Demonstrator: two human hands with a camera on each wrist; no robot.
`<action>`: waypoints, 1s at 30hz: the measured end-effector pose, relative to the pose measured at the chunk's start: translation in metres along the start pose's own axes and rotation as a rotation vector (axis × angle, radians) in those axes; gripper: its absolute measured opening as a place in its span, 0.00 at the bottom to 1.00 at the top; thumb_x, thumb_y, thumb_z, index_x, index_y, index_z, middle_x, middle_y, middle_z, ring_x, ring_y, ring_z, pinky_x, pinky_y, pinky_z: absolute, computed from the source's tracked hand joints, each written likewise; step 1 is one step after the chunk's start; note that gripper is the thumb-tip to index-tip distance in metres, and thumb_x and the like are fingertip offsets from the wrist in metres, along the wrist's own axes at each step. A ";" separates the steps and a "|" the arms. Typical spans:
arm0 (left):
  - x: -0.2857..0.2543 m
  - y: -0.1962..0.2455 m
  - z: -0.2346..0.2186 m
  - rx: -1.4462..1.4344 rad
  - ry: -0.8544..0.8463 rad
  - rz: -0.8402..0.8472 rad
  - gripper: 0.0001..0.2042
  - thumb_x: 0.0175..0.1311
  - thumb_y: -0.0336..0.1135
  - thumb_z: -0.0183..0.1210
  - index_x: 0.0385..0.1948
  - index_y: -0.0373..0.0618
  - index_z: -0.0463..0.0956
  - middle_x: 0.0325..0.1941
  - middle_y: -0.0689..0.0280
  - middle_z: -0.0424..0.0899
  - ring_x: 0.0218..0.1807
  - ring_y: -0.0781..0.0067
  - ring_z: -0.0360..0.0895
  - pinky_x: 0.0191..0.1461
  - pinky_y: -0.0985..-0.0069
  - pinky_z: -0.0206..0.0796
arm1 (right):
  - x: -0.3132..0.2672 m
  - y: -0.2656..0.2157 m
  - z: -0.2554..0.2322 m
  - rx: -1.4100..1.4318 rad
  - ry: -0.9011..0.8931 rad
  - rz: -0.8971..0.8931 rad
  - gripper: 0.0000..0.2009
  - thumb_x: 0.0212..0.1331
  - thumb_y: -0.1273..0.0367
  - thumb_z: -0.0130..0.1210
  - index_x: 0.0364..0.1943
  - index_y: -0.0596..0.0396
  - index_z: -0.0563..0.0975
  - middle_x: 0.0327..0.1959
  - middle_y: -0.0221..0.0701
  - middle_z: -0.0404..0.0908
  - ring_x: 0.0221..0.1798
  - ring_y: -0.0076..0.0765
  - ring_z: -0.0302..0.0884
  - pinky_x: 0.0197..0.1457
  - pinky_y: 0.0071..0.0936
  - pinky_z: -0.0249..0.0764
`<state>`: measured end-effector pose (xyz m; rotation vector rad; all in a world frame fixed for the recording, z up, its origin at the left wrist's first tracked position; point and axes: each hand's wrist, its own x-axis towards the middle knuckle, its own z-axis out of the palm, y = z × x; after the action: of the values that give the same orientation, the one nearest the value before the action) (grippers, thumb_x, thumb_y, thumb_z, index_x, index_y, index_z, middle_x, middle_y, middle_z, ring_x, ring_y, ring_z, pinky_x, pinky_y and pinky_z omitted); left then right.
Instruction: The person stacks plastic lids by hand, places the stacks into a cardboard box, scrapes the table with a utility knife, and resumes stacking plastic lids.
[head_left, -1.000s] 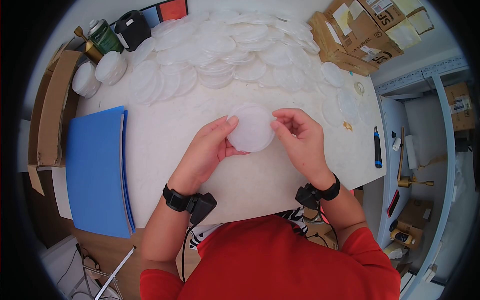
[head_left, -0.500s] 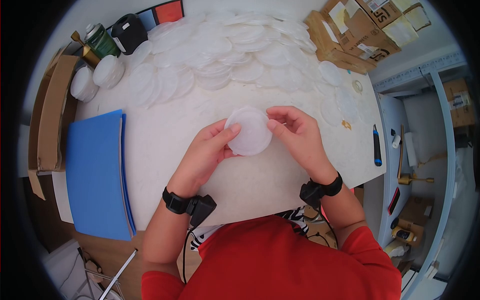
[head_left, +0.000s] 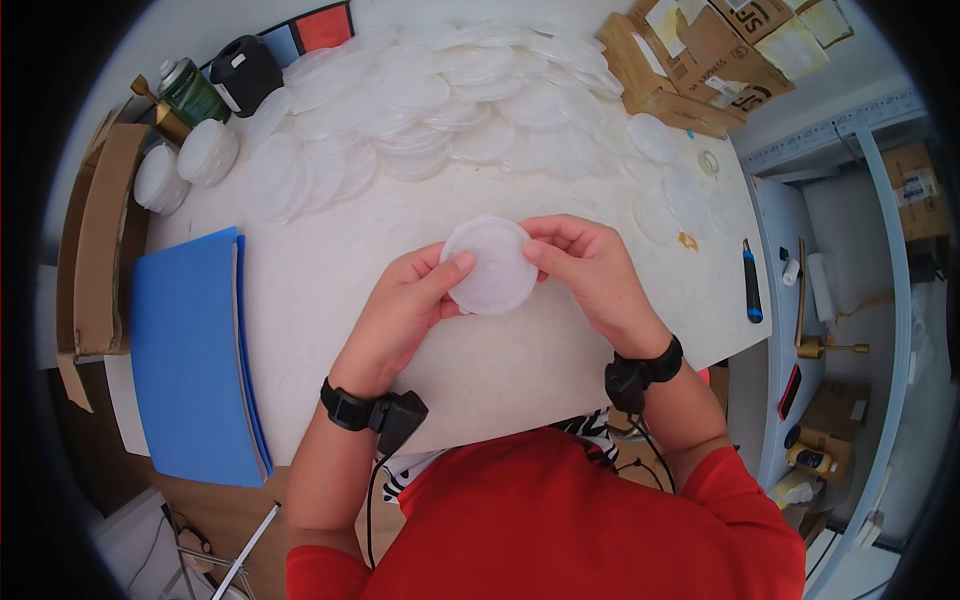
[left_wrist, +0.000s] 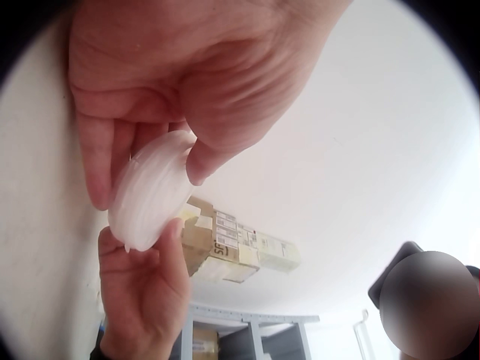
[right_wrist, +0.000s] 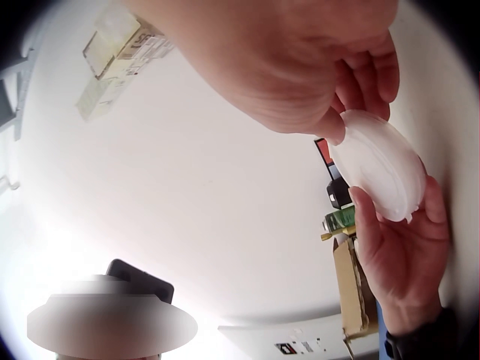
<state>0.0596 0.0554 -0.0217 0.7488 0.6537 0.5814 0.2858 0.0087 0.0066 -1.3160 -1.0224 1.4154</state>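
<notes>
Between both hands is a small stack of round translucent plastic lids (head_left: 490,275), tilted toward the head camera; its layered rims show in the left wrist view. The left hand (head_left: 405,295) grips the stack's left side, thumb on the top face and fingers underneath. At the upper right edge the right hand (head_left: 590,265) pinches the rim between thumb and fingers. From the side, the lid stack (left_wrist: 150,191) looks thick, with a small tab at its lower edge. In the right wrist view, the left hand (right_wrist: 401,259) holds the lids from below.
A wide heap of similar lids (head_left: 420,95) covers the table's back. Two lid stacks (head_left: 208,153) stand at the back left, near a cardboard box (head_left: 105,240). Blue folders (head_left: 190,355) lie left. A utility knife (head_left: 751,282) and tape roll (head_left: 708,162) lie right.
The right hand has moved in from beside the lids and now pinches their rim. The left thumb has slid further onto the top face, and the stack has shifted slightly left and down in view.
</notes>
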 end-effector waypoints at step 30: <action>-0.002 0.002 0.007 0.066 0.064 0.026 0.17 0.73 0.36 0.62 0.56 0.35 0.80 0.49 0.66 0.87 0.48 0.80 0.82 0.53 0.77 0.74 | 0.006 0.007 0.014 -0.086 0.124 -0.129 0.18 0.64 0.72 0.66 0.57 0.61 0.78 0.41 0.27 0.81 0.44 0.18 0.78 0.50 0.19 0.76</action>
<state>0.0623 0.0522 -0.0157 0.8040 0.7262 0.6125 0.2712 0.0131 -0.0004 -1.3573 -1.0746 1.1904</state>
